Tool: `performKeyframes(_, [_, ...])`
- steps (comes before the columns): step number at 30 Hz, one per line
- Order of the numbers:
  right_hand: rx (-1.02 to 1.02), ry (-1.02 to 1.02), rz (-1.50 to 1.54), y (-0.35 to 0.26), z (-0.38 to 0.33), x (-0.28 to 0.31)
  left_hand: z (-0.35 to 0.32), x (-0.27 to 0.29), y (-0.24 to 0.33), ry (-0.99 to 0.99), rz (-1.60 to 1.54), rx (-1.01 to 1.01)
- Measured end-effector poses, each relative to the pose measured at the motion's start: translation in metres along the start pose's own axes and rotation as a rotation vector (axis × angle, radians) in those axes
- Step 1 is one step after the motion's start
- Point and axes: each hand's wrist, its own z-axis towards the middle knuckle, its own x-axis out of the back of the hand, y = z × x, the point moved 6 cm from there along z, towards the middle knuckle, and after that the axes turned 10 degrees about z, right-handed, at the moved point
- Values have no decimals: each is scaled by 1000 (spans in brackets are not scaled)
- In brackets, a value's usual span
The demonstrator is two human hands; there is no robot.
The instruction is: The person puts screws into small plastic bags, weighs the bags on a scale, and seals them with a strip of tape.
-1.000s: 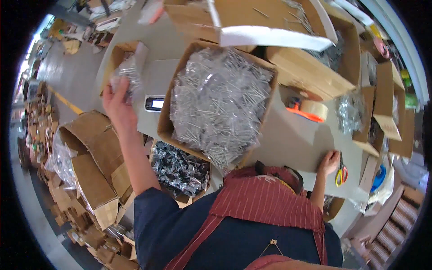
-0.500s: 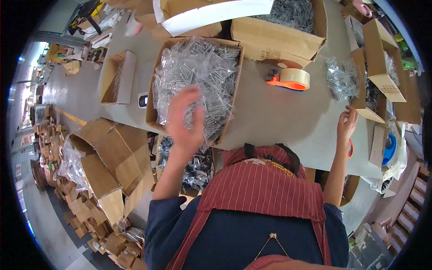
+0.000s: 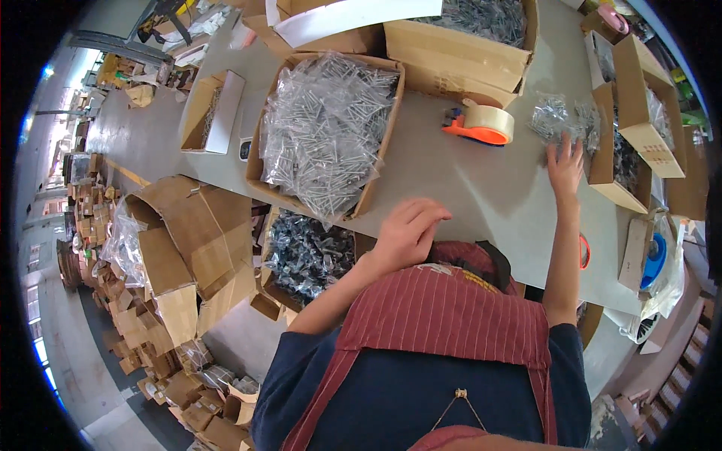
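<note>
My left hand (image 3: 410,231) hovers over the table's near edge, just in front of my apron (image 3: 444,312). Its fingers are bent and close together, and the palm is hidden, so anything inside cannot be made out. Out to the right, my right hand (image 3: 565,167) reaches forward with fingers stretched and slightly apart. Its fingertips touch or lie just at the near side of small clear bags of screws (image 3: 550,115) on the table. Left of centre stands an open cardboard box (image 3: 392,124) heaped with clear bags of long screws (image 3: 323,135).
An orange tape dispenser (image 3: 481,128) sits mid-table. Behind it is a large carton (image 3: 451,60) of screws. Open boxes (image 3: 647,143) line the right side. A narrow box (image 3: 226,113) stands at left. Below the edge are a box of dark bagged parts (image 3: 312,252) and a big carton (image 3: 203,233).
My left hand has left the box of bagged screws, moving right and toward me, and its fingers have curled. My right hand has moved forward and left to the small bags, its fingers straightening.
</note>
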Motion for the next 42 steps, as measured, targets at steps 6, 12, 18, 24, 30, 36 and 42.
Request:
performKeyframes(6, [9, -24, -62, -25, -48, 12, 8, -4, 0, 21, 12, 55])
performKeyframes(12, [66, -204, -20, -57, -100, 35, 23, 1, 3, 56, -1, 103])
performKeyframes(18, [-12, -49, 509, -60, -131, 66, 35, 33, -15, 216, 223, 219])
performKeyframes(24, [-348, -77, 687, -32, -149, 65, 36, 49, -36, 269, -10, 360])
performKeyframes(30, [-337, -264, 470, -38, -137, 61, 33, -41, -14, -110, -141, 386])
performKeyframes(36, [-458, -218, 1171, -52, -142, 76, 40, -117, 10, -445, -256, 349])
performKeyframes(42, [-442, -128, 1480, -78, -139, 136, 62, -125, 52, -583, -682, 463])
